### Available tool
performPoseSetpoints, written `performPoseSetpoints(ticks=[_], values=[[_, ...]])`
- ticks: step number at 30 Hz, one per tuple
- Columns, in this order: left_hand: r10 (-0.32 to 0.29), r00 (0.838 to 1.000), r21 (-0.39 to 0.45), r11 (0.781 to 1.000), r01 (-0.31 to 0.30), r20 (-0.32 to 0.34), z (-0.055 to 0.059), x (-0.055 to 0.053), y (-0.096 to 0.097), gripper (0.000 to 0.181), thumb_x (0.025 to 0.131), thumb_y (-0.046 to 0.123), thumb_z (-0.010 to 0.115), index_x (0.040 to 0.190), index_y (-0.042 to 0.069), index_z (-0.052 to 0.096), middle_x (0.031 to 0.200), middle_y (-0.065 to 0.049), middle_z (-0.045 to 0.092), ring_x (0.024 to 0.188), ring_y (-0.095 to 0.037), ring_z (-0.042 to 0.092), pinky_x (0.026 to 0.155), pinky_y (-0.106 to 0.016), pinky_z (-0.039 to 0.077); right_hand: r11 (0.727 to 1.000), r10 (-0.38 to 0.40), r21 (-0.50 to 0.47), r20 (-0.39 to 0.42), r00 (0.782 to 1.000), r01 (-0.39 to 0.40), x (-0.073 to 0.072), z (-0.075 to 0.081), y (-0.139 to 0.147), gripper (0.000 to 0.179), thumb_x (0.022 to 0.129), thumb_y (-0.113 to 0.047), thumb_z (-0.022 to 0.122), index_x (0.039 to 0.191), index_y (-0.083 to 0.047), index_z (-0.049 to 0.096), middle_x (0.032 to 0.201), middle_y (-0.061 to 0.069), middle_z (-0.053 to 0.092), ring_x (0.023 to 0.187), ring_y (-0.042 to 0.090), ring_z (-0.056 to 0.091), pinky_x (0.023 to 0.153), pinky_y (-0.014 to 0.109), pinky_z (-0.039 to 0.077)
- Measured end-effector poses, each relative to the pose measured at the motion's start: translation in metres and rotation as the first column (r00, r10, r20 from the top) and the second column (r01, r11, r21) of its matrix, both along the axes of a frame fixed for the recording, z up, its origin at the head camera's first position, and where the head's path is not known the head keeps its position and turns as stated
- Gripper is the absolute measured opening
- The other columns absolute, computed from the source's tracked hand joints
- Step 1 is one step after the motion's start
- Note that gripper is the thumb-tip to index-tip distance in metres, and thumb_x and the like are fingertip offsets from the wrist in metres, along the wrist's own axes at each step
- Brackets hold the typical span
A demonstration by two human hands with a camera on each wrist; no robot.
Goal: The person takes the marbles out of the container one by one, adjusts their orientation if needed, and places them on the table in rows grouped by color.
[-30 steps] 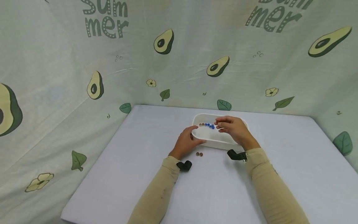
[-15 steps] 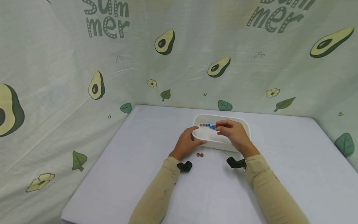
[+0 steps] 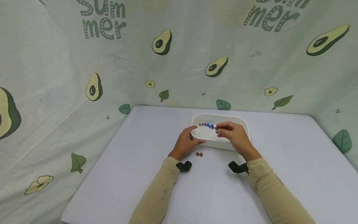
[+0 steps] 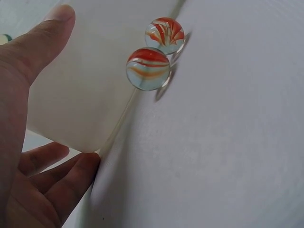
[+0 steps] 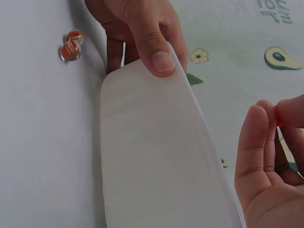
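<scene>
A white tray (image 3: 215, 145) stands on the table. My left hand (image 3: 185, 141) grips its left end, the thumb (image 5: 163, 62) on the near rim and the fingers round the end wall. Inside the tray lies a line of small marbles: several blue marbles (image 3: 208, 124) and, at its left end, two brownish ones (image 3: 201, 124). Over the tray, my right hand (image 3: 233, 135) pinches a marble between thumb and fingertips; only a bit of red (image 5: 279, 116) shows. Two clear marbles with red and orange swirls (image 4: 148, 69) sit on the table before the tray.
The white-covered table (image 3: 126, 168) reaches well to both sides of the tray. Behind it hangs a cloth (image 3: 179, 68) printed with avocados and leaves. A black wrist camera (image 3: 184, 166) sits at the left wrist, another (image 3: 237, 167) at the right.
My right hand has come down a little toward the marbles in the tray, still pinching the marble. The left hand, the tray and the two marbles on the table stay put.
</scene>
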State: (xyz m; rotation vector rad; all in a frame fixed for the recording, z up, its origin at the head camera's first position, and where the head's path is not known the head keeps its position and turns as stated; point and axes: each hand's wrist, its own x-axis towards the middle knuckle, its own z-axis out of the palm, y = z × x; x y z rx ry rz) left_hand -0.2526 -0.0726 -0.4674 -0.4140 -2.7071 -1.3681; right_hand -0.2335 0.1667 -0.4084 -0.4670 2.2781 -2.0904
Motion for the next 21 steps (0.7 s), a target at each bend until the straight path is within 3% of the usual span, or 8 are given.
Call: performPoseSetpoints(ticks=[7, 11, 17, 21], values=[[-0.001, 1.000, -0.011, 1.000, 0.001, 0.012, -0.001, 0.003, 0.001, 0.081, 0.082, 0.047, 0.082, 0.148, 0.016, 0.048, 0.140, -0.005, 0.054, 0.104, -0.017, 0.053, 0.088, -0.034, 0.049, 0.998, 0.026, -0.053, 0.054, 0.998, -0.024, 0.008, -0.004, -0.005, 0.030, 0.097, -0.006, 0.065, 0.120, 0.012, 0.061, 0.118, 0.024, 0.063, 0.099, 0.019, 0.067, 0.086, 0.030, 0.054], [0.014, 1.000, -0.011, 1.000, -0.014, 0.012, -0.001, 0.004, -0.001, 0.081, 0.082, 0.046, 0.082, 0.148, 0.016, 0.048, 0.140, -0.007, 0.054, 0.104, -0.019, 0.053, 0.088, -0.036, 0.049, 0.997, 0.045, -0.066, 0.078, 0.996, -0.040, 0.011, -0.007, -0.007, 0.027, 0.095, -0.004, 0.066, 0.117, 0.011, 0.063, 0.117, 0.021, 0.064, 0.100, 0.025, 0.067, 0.085, 0.033, 0.055], [0.009, 1.000, 0.001, 1.000, -0.009, 0.002, -0.002, 0.002, -0.001, 0.081, 0.081, 0.048, 0.082, 0.147, 0.016, 0.048, 0.139, -0.007, 0.054, 0.104, -0.019, 0.053, 0.088, -0.036, 0.049, 0.995, 0.094, -0.040, 0.111, 0.989, -0.090, 0.018, -0.006, -0.006, 0.025, 0.094, -0.004, 0.067, 0.115, 0.010, 0.065, 0.120, 0.032, 0.060, 0.104, 0.038, 0.066, 0.088, 0.041, 0.054], [-0.009, 1.000, -0.003, 1.000, 0.009, -0.019, -0.001, -0.002, 0.002, 0.080, 0.081, 0.050, 0.081, 0.147, 0.016, 0.049, 0.138, -0.006, 0.055, 0.102, -0.018, 0.053, 0.086, -0.034, 0.049, 0.993, 0.122, -0.015, 0.113, 0.986, -0.121, 0.024, -0.005, -0.003, 0.023, 0.093, -0.004, 0.066, 0.112, 0.009, 0.066, 0.116, 0.033, 0.062, 0.101, 0.042, 0.066, 0.086, 0.039, 0.055]])
